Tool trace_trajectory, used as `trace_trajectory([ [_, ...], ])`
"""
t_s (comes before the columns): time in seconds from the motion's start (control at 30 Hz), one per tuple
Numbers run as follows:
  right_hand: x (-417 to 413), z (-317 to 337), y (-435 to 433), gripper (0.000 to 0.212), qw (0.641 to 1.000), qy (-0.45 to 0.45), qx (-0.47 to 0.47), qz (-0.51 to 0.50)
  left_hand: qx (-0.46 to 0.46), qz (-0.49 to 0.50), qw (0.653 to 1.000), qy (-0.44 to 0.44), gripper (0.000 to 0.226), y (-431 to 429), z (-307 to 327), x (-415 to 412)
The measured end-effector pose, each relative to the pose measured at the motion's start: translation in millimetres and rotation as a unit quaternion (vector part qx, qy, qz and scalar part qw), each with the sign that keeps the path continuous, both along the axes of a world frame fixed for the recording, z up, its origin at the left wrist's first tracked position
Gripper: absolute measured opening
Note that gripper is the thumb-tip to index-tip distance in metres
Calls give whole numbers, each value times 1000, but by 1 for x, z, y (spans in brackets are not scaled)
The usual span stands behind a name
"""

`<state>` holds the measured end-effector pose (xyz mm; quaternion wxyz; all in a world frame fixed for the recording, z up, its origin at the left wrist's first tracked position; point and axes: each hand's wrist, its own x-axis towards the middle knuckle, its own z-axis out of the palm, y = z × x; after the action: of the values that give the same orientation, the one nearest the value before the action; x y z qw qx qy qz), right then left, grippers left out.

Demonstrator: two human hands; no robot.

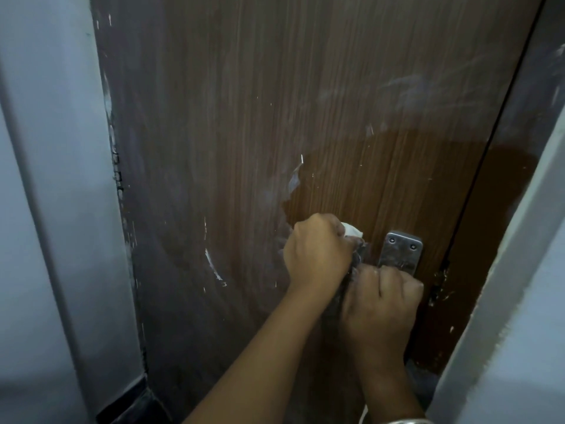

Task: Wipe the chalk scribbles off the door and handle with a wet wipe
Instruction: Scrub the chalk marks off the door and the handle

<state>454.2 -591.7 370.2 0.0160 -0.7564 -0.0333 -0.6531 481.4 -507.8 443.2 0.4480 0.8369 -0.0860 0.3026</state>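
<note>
The white wet wipe is clamped in the curled fingers of the left hand just left of the metal handle plate, below which the right hand is fisted around the hidden handle, chalk smears streaking the wooden door farther left.

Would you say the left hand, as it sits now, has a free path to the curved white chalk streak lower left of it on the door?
Probably yes. The left hand, closed on the wet wipe, is already against the door, and only bare door surface lies between it and the chalk streak. The right hand sits on the other side, by the handle plate.
</note>
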Motion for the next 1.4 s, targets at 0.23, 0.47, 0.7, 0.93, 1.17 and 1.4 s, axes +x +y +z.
trace_trajectory([
  [0.23,1,-1,-1,21,999,-3,20,33,47,-27,997,-53,22,-11,4,-7],
  [0.47,3,-4,-4,27,999,-13,10,44,95,-163,975,-115,21,7,5,13],
  [0.7,5,-7,-5,27,999,-19,10,43,319,-237,843,-362,10,36,18,45],
  [0.93,7,-7,-3,27,999,-34,8,27,375,-211,730,-531,13,34,22,57],
  [1.17,4,-5,-4,27,999,-21,-3,25,365,-203,757,-502,19,41,18,65],
  [1.4,4,-5,-4,26,999,-17,-8,29,301,-127,821,-468,16,65,-9,72],
])
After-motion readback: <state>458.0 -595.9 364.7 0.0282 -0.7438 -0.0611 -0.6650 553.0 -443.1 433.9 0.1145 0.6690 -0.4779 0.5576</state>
